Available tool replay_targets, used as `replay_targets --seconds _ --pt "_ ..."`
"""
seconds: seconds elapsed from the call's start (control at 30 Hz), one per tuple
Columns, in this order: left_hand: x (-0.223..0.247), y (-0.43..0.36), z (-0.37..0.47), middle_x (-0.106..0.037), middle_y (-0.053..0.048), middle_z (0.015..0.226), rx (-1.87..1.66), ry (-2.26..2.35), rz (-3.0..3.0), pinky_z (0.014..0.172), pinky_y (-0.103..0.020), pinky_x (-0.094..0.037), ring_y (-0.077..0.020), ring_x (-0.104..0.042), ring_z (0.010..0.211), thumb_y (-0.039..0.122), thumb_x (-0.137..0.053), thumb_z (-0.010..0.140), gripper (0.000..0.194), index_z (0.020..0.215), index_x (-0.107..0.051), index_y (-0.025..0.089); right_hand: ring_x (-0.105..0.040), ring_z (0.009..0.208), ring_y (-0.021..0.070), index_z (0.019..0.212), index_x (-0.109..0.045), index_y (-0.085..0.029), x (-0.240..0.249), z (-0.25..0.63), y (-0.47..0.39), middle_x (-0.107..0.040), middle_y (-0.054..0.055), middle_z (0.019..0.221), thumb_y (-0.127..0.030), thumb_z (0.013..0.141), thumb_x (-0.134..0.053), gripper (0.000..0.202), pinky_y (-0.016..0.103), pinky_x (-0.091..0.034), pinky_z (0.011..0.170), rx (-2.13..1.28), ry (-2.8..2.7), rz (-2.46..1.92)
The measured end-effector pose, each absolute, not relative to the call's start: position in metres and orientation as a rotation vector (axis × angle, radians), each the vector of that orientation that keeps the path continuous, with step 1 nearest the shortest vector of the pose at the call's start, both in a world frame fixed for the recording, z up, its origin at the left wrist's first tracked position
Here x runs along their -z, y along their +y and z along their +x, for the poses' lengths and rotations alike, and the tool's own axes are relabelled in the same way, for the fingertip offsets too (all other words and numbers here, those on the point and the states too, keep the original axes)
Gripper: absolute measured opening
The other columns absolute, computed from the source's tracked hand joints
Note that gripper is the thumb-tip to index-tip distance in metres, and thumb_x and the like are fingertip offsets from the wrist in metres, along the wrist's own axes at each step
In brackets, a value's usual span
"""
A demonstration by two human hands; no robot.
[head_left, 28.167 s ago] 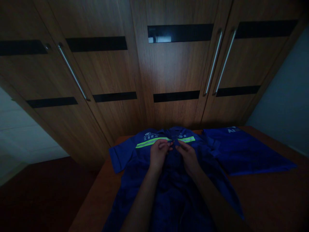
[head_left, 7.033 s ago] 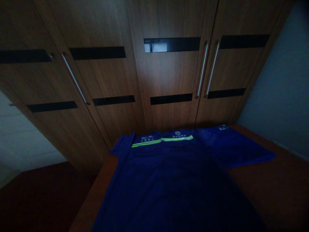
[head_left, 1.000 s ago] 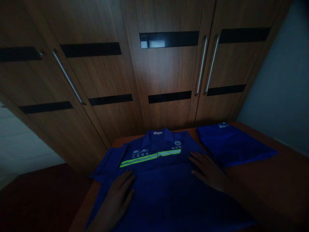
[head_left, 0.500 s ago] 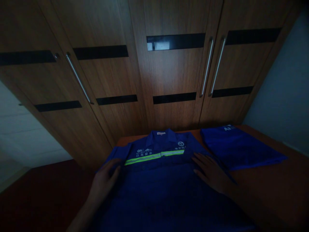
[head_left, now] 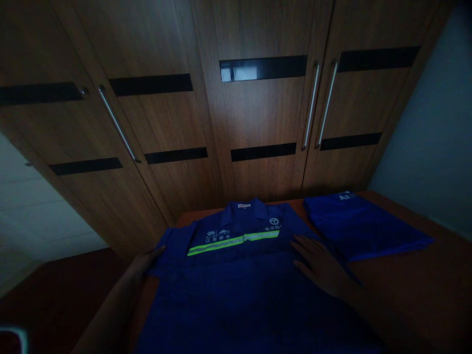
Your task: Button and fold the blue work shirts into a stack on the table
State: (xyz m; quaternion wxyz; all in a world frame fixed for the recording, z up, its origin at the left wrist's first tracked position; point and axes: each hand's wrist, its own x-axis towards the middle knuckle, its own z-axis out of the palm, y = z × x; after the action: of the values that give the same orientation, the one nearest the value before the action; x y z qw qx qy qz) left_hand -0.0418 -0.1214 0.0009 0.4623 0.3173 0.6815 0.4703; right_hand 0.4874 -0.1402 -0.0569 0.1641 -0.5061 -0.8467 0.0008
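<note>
A dark blue work shirt [head_left: 236, 295] lies spread out, its collar toward the wardrobe, with a yellow-green and silver reflective band [head_left: 234, 241] and white printing across the chest. At the outer edge of the sleeve on the left, my left hand [head_left: 145, 261] has its fingers closed on the cloth; the thumb is hidden in the dim light. My right hand [head_left: 319, 263] rests flat on the shirt's right side, fingers stretched out and slightly apart, holding nothing.
A folded bright blue garment [head_left: 365, 226] with white letters lies right of the shirt on the reddish-brown surface [head_left: 413, 290]. Behind stands a wooden wardrobe [head_left: 258, 113] with long metal handles. A pale curved object [head_left: 16, 334] shows at the lower left corner.
My left hand has moved left from the shirt's side to the outer edge of the sleeve, which now lies uncovered. My right hand has stayed nearly in place.
</note>
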Motion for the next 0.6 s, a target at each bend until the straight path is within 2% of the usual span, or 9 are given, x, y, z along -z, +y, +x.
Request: replay_targets --seconds 0.1,0.23,0.47,0.6 --pt "-0.001 -0.130 -0.043 -0.071 -0.006 0.066 -1.090 1.587 0.620 0.058 -0.032 -0.059 -0.0221 -0.069 0.060 0.022 -0.070 0.073 0.011 0.080 -0.064 0.017 -0.035 0.134 0.0255 0.138 -0.044 -0.026 0.057 0.487 -0.140 -0.040 0.007 0.145 -0.051 0.093 -0.036 0.052 0.049 -0.030 0.109 0.011 -2.412 -1.435" --pt "-0.003 -0.129 -0.051 -0.071 -0.004 0.066 -1.171 1.593 0.573 0.057 -0.030 -0.059 -0.0187 -0.068 0.055 0.017 -0.065 0.077 0.009 0.085 -0.063 0.015 -0.035 0.134 0.0260 0.138 -0.043 -0.025 0.056 0.486 -0.142 -0.040 0.007 0.145 -0.051 0.093 -0.035 0.052 0.049 -0.029 0.109 0.027 -2.416 -1.439" --pt "-0.028 -0.143 -0.035 -0.073 -0.004 0.079 -1.392 1.430 0.679 0.065 -0.036 -0.060 -0.0212 -0.071 0.068 0.019 -0.058 0.081 0.022 0.103 -0.062 0.019 -0.035 0.134 0.0262 0.138 -0.044 -0.026 0.056 0.486 -0.142 -0.039 0.007 0.146 -0.052 0.093 -0.034 0.052 0.050 -0.029 0.109 0.014 -2.415 -1.459" --pt "-0.046 -0.154 -0.016 -0.074 -0.001 0.090 -1.490 1.409 0.758 0.069 -0.032 -0.060 -0.0190 -0.071 0.073 0.017 -0.057 0.081 0.029 0.108 -0.063 0.025 -0.035 0.134 0.0262 0.138 -0.043 -0.027 0.057 0.487 -0.142 -0.039 0.006 0.146 -0.052 0.093 -0.034 0.052 0.050 -0.029 0.109 0.000 -2.410 -1.452"
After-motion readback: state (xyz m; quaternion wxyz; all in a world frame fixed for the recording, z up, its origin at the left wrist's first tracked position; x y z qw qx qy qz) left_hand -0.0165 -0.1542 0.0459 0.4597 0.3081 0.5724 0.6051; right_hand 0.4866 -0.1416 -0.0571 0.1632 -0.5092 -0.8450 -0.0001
